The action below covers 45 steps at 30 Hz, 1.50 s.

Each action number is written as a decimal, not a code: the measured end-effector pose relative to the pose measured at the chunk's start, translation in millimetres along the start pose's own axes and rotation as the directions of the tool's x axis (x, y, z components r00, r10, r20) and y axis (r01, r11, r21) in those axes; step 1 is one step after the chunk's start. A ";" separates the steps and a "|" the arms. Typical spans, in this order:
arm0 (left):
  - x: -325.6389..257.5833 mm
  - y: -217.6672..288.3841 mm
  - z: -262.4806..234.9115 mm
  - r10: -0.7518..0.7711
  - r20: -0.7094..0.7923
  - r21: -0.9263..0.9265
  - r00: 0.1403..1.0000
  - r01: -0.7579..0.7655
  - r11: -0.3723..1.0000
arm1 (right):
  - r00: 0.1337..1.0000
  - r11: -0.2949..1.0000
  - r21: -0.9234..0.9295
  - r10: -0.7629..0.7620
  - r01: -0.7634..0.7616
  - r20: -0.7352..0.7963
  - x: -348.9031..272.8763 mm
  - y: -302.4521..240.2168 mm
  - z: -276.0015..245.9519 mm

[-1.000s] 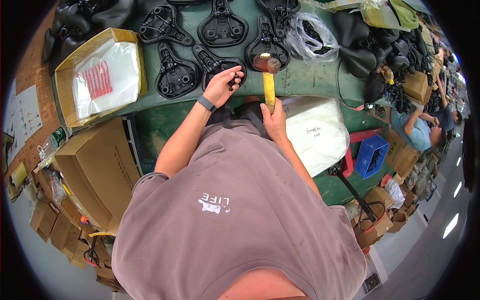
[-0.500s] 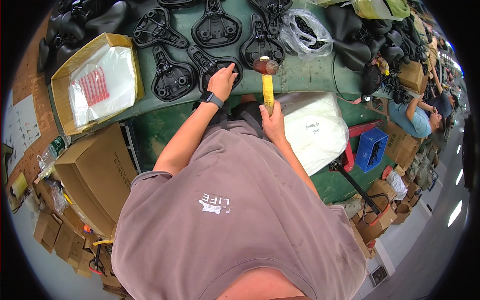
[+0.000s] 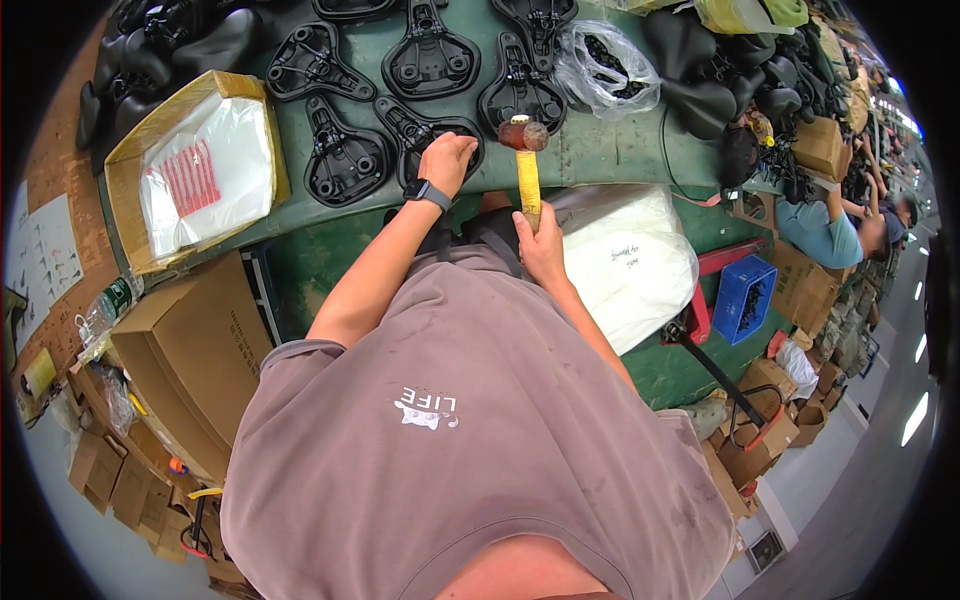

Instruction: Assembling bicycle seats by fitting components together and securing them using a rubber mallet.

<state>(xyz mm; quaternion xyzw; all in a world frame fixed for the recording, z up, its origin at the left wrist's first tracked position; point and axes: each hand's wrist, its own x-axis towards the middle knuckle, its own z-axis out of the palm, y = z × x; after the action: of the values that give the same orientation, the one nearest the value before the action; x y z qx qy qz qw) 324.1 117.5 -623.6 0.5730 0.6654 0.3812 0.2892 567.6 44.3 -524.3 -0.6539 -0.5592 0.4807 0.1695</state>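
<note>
My right hand is wrapped round the yellow handle of a mallet, its dark reddish head raised near the bench edge. My left hand, with a dark watch on the wrist, rests over the wide end of a black bicycle saddle base. Its fingers are curled together, and whatever they pinch is too small or hidden to make out. Just left of it lies another saddle base, underside up. A third saddle base lies behind the mallet head.
More saddle bases lie farther back on the green bench. A clear bag of small black parts and black saddles are at right. An open carton stands left. A white sack sits below the bench edge.
My left hand's fingers have curled in from a more stretched pose over the saddle base. The mallet and my right hand have shifted slightly left.
</note>
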 end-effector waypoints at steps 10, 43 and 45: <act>2.9 -31.0 -4.6 -0.285 0.167 -0.157 0.944 0.310 0.938 | 0.997 0.996 -0.066 -0.064 0.066 0.041 -1.2 -16.0 4.5; -108.0 -34.7 -14.6 -0.531 -0.018 -0.569 0.847 0.428 0.702 | 0.975 0.999 0.003 -0.036 0.036 0.219 -8.8 -10.4 -7.8; -108.9 -41.0 -14.7 -0.518 0.020 -0.577 0.855 0.433 0.693 | 0.965 0.998 0.024 -0.054 0.050 0.257 -5.9 -11.5 -8.2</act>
<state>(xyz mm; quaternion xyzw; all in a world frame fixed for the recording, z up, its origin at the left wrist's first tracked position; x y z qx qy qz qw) 309.0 5.7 -655.7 0.2405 0.6675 0.5116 0.4846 568.3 45.2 -509.0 -0.5696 -0.5892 0.5617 0.1137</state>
